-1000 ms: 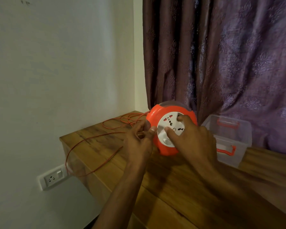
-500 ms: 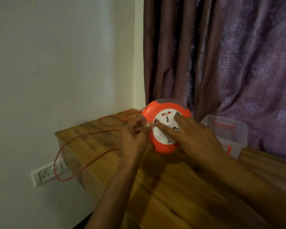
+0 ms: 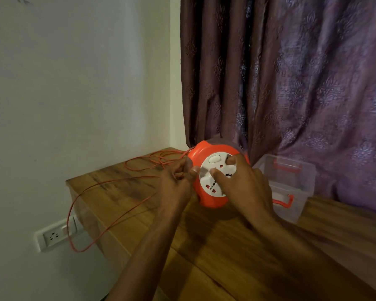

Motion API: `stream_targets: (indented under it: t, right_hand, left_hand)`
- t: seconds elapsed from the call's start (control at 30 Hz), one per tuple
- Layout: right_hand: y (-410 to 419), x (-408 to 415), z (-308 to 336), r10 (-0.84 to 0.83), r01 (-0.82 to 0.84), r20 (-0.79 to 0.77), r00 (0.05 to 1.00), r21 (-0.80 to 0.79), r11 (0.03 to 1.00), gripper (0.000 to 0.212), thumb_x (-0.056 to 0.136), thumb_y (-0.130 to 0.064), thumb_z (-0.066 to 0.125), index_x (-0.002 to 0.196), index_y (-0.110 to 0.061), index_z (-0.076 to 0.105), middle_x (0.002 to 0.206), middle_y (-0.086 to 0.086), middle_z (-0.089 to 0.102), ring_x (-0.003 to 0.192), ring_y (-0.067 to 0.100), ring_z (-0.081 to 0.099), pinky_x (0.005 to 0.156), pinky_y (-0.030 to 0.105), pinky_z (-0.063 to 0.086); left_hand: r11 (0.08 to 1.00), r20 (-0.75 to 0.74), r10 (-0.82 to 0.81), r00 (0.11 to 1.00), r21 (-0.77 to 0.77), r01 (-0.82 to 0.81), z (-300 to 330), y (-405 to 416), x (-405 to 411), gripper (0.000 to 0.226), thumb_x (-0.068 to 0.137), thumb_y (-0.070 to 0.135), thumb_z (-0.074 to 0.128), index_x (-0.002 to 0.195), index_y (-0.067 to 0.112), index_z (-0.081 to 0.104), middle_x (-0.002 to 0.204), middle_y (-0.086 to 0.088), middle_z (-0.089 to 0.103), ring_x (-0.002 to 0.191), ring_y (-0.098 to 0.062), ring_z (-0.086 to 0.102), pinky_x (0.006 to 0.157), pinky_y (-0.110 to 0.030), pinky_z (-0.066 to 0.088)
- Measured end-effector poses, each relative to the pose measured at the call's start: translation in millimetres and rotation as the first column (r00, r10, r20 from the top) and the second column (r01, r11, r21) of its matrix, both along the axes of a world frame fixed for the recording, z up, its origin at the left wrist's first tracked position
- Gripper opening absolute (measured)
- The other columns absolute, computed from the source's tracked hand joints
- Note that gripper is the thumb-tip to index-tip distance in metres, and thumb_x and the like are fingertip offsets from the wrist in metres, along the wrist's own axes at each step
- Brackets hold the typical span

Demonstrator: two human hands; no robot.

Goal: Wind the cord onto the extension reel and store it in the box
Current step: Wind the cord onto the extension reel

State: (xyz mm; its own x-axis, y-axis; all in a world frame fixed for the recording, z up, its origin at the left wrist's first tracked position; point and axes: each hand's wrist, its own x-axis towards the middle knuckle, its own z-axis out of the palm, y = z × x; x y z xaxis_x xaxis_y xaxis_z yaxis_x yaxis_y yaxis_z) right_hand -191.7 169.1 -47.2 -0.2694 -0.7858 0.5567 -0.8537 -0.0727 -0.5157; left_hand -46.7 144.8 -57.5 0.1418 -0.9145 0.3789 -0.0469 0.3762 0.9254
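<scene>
The round orange extension reel (image 3: 199, 157) stands on edge on the wooden table (image 3: 215, 246), its white socket face towards me. My left hand (image 3: 176, 185) grips the reel's left rim, with the thin orange cord (image 3: 117, 183) running through its fingers. My right hand (image 3: 243, 185) presses thumb and fingers on the white face. Loose cord lies in loops on the table's far left and hangs over the left edge. A clear plastic box (image 3: 291, 183) with orange latches sits open behind my right hand.
A white wall socket (image 3: 57, 234) is mounted low on the wall left of the table, where the cord's hanging loop dips. A purple patterned curtain (image 3: 291, 83) hangs behind the table. The table's left edge is close to the reel.
The white socket face has turned: its oval switch went from the lower left to the top. My right hand's fingers shifted with it. The cord loop over the edge looks shorter.
</scene>
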Motion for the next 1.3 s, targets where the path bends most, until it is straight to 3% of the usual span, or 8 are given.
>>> stream_targets:
  t: [0.13,0.27,0.47,0.6,0.8,1.03,1.17,1.3]
  right_hand:
    - [11.2,-9.5,-0.5,0.084,-0.114,-0.380,0.921,-0.057,0.992,0.052,0.087,-0.042,0.053,0.132,-0.034,0.028,0.122,0.002,0.058,0.104,0.027,0.058,0.075,0.038,0.050]
    - [20.9,-17.0,-5.7,0.146,-0.107,-0.670,0.728,0.099,0.989,0.076,0.088,-0.029,0.056,0.142,-0.046,0.006,0.150,0.007,0.019,0.130,0.030,0.030,0.089,0.042,0.045]
    - [31.5,-29.3,-9.9,0.145,-0.108,-0.728,0.670,0.098,0.989,0.078,0.092,-0.030,0.052,0.142,-0.048,-0.005,0.150,0.014,0.016,0.127,0.033,0.034,0.087,0.042,0.047]
    - [40.2,-34.9,-8.1,0.066,-0.056,-0.744,0.665,0.038,0.998,0.074,0.087,-0.038,0.057,0.143,-0.046,0.009,0.136,0.014,0.040,0.105,0.029,0.055,0.072,0.036,0.050]
    - [46.4,-27.7,-9.0,-0.026,0.002,-0.436,0.900,-0.055,0.999,0.065,0.080,-0.069,0.044,0.138,-0.043,0.029,0.119,0.003,0.060,0.093,0.030,0.062,0.071,0.037,0.048]
    - [36.8,-20.0,-8.9,-0.016,0.016,-0.039,0.999,-0.010,1.000,0.055,0.077,-0.067,0.052,0.120,-0.037,0.036,0.111,0.007,0.063,0.096,0.033,0.060,0.070,0.035,0.043]
    - [41.5,-20.6,-8.1,0.087,-0.120,-0.400,0.913,-0.057,0.991,0.054,0.088,-0.042,0.052,0.136,-0.035,0.028,0.125,0.003,0.052,0.107,0.026,0.054,0.070,0.035,0.048]
    - [39.2,-18.9,-7.7,0.134,-0.106,-0.645,0.752,0.082,0.991,0.073,0.090,-0.024,0.054,0.142,-0.046,0.008,0.150,0.008,0.018,0.133,0.029,0.025,0.093,0.042,0.043]
  left_hand:
    - [0.999,0.012,-0.029,0.999,0.015,0.029,0.8,-1.3,1.6,0.034,0.083,0.032,0.068,0.116,0.027,0.063,0.109,0.004,0.067,0.097,-0.019,0.066,0.079,-0.048,0.058]
    - [0.998,0.024,-0.050,0.998,0.038,0.049,1.4,0.6,0.2,0.039,0.084,0.031,0.067,0.121,0.021,0.062,0.116,-0.002,0.067,0.100,-0.023,0.066,0.080,-0.050,0.057]
    - [0.995,0.004,-0.098,0.995,0.024,0.098,3.6,14.3,-6.0,0.034,0.085,0.030,0.066,0.118,0.021,0.065,0.110,0.000,0.069,0.092,-0.018,0.068,0.075,-0.044,0.060]
    - [0.994,0.003,-0.111,0.994,0.008,0.111,5.2,21.6,-12.9,0.024,0.085,0.028,0.067,0.109,0.028,0.066,0.103,0.006,0.068,0.091,-0.013,0.067,0.072,-0.039,0.060]
    - [0.992,-0.066,-0.122,0.990,0.028,0.124,0.4,37.7,-18.3,0.029,0.083,0.027,0.069,0.112,0.022,0.067,0.105,0.002,0.070,0.096,-0.021,0.067,0.074,-0.050,0.059]
    - [0.991,-0.002,-0.137,0.991,-0.007,0.137,1.6,28.5,-15.0,0.013,0.084,0.032,0.067,0.084,0.045,0.065,0.086,0.020,0.069,0.086,-0.011,0.069,0.071,-0.039,0.061]
    - [0.986,0.019,-0.165,0.986,-0.013,0.165,3.5,14.9,-5.3,0.022,0.084,0.030,0.068,0.075,0.051,0.069,0.081,0.025,0.070,0.086,-0.009,0.068,0.073,-0.043,0.060]
    - [0.986,-0.019,-0.166,0.986,-0.010,0.166,2.6,4.7,0.1,0.015,0.083,0.031,0.069,0.084,0.046,0.066,0.091,0.019,0.069,0.089,-0.014,0.069,0.076,-0.046,0.059]
